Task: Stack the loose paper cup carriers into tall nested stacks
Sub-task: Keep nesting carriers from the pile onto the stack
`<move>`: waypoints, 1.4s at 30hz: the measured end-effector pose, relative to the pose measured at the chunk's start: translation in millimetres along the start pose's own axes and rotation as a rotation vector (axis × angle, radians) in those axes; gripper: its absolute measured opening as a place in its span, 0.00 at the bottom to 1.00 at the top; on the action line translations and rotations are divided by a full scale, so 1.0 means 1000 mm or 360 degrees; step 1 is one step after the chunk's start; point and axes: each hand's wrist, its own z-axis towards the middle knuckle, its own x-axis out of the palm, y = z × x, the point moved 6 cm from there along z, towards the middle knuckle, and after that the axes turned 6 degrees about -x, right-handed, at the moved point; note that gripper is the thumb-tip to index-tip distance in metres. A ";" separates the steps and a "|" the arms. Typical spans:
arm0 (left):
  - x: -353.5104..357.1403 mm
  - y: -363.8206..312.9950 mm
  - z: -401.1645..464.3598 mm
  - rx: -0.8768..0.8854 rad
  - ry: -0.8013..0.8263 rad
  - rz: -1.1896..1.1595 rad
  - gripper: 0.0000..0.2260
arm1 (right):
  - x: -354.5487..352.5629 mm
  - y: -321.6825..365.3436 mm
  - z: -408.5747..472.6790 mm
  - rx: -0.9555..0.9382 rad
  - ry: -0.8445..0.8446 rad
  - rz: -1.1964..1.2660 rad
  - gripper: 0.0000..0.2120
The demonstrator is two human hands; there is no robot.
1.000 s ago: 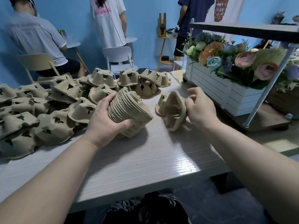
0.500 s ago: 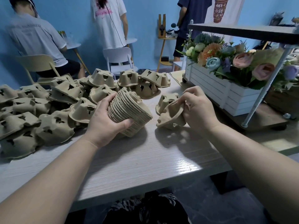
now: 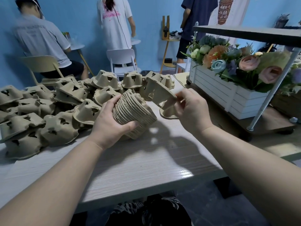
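The left hand (image 3: 110, 126) gripped a nested stack (image 3: 133, 115) of cup carriers, tilted on its side just above the table (image 3: 146, 167). Just right of the stack, the right hand (image 3: 190, 110) pinched a single carrier (image 3: 158, 92) by its rim, lifted clear of the table. The step in hand looked like adding this carrier to the stack; the next move would call for turning it to match the stack's open end, then pressing it home. Left of the stack lay the loose pile (image 3: 48, 115). Right of the stack a flower box (image 3: 216, 90) hemmed the reach, while bare tabletop lay open toward the near edge.
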 end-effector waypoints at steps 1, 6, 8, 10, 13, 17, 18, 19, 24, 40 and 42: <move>0.000 0.000 0.000 -0.0001 0.0003 -0.0002 0.48 | 0.003 0.004 -0.001 -0.0048 -0.0010 0.0026 0.06; 0.000 0.001 0.000 -0.0002 -0.0003 -0.0009 0.48 | 0.012 0.024 -0.004 -0.0328 -0.0002 0.0141 0.06; 0.000 0.001 0.000 -0.0003 -0.0003 -0.0015 0.48 | 0.015 0.029 -0.006 -0.0408 0.0045 0.0161 0.08; 0.000 0.001 0.000 -0.0003 -0.0002 -0.0021 0.48 | 0.019 0.034 -0.008 -0.0456 0.0115 0.0187 0.10; 0.000 0.000 0.000 -0.0002 -0.0007 -0.0022 0.49 | 0.026 0.039 -0.012 -0.0512 0.0264 0.0214 0.14; -0.001 0.000 -0.001 -0.0005 -0.0005 -0.0025 0.49 | 0.029 0.035 -0.016 -0.0463 0.0363 0.0188 0.19; -0.001 0.000 -0.001 -0.0002 -0.0008 -0.0033 0.48 | 0.029 0.028 -0.013 -0.0384 0.0347 0.0154 0.20; -0.001 0.001 -0.001 -0.0001 -0.0009 -0.0039 0.48 | 0.028 0.018 -0.009 -0.0275 0.0336 0.0084 0.21; -0.001 0.000 -0.001 -0.0004 -0.0003 -0.0041 0.48 | 0.037 -0.039 0.005 0.0176 0.0566 -0.0289 0.27; 0.001 -0.001 -0.001 -0.0005 0.0004 -0.0039 0.49 | 0.059 -0.048 0.018 0.0050 0.1092 -0.0499 0.32; 0.001 -0.001 -0.001 -0.0007 -0.0001 -0.0044 0.49 | 0.060 -0.048 0.016 0.0027 0.1169 -0.0494 0.27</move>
